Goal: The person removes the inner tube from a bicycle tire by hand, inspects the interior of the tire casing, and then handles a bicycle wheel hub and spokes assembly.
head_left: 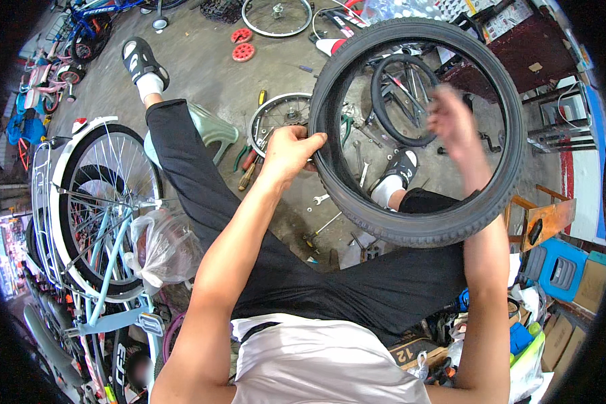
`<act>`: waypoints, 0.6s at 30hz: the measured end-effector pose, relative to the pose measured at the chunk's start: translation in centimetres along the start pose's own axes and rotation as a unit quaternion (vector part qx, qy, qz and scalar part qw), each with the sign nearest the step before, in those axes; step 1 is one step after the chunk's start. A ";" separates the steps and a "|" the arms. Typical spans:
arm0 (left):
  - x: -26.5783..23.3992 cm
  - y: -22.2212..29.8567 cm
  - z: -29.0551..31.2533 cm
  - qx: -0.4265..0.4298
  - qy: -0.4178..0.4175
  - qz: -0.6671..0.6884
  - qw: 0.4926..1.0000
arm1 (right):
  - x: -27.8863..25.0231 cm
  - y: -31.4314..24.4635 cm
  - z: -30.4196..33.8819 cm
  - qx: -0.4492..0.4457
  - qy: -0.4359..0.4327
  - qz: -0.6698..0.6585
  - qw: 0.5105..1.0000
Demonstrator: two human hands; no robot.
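A black knobby bicycle tire [411, 232] is held up in front of me, off any wheel. My left hand [293, 153] grips its left side, thumb on the outside and fingers mostly hidden behind the rubber. My right hand [451, 121] shows through the tire's opening, smeared by motion. Its forearm passes behind the lower right of the tire. Whether the right fingers hold anything cannot be made out. Beyond the opening, a smaller black ring-shaped tire or tube [377, 111] lies near the floor.
A spoked wheel [259, 124] lies on the floor behind my left hand, with screwdrivers [248, 176] and wrenches [321, 199] around. A pale green stool [215, 131] stands by my left leg. A light blue bicycle [104, 256] is at left, a blue stool [559, 268] at right.
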State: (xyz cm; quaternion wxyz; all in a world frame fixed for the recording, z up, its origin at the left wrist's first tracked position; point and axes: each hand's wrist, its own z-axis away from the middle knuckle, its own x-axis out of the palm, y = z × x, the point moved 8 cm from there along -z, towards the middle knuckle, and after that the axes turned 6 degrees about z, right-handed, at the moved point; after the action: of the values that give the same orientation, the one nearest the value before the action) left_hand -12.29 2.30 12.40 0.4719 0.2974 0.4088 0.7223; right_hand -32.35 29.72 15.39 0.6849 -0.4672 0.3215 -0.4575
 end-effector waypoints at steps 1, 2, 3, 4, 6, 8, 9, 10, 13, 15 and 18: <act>0.4 -0.1 0.2 -0.007 -0.004 0.000 1.000 | 2.6 1.6 1.1 0.043 -0.019 0.108 0.993; 0.7 -0.1 0.4 -0.013 -0.007 -0.002 1.000 | 5.9 2.4 2.7 0.055 -0.064 0.115 0.990; 1.2 -0.3 0.5 -0.020 -0.011 -0.003 1.000 | 8.9 3.2 4.3 0.068 -0.109 0.122 0.984; 1.4 -0.9 0.5 -0.027 -0.002 -0.014 1.000 | 11.0 4.3 5.2 0.076 -0.134 0.127 0.980; 2.2 -1.1 0.9 -0.020 -0.008 0.017 1.000 | 13.4 6.0 5.8 0.064 -0.168 0.156 0.971; 2.8 -1.3 1.2 -0.018 -0.013 0.035 0.999 | 13.7 6.6 6.0 0.052 -0.156 0.197 0.967; 2.9 -1.3 1.4 -0.020 -0.010 0.039 0.999 | 13.8 6.7 6.0 0.054 -0.159 0.173 0.970; 2.9 -1.3 1.6 -0.021 -0.008 0.043 0.999 | 13.8 6.9 5.9 0.056 -0.163 0.150 0.974; 2.8 -1.1 1.9 -0.022 0.009 0.042 0.999 | 14.0 6.6 6.6 0.065 -0.150 0.100 0.982; 3.3 -0.9 2.2 -0.019 0.007 0.058 0.998 | 13.7 6.5 6.8 0.068 -0.130 0.105 0.984; 3.7 -1.0 2.5 -0.020 0.005 0.081 0.997 | 13.5 7.2 6.0 0.040 -0.141 0.091 0.985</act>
State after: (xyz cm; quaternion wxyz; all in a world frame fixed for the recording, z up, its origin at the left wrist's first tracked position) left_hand -11.22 6.66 12.93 0.4159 0.3162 0.3715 0.7675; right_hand -19.77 20.35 10.62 0.7804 -0.4675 0.2444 -0.3357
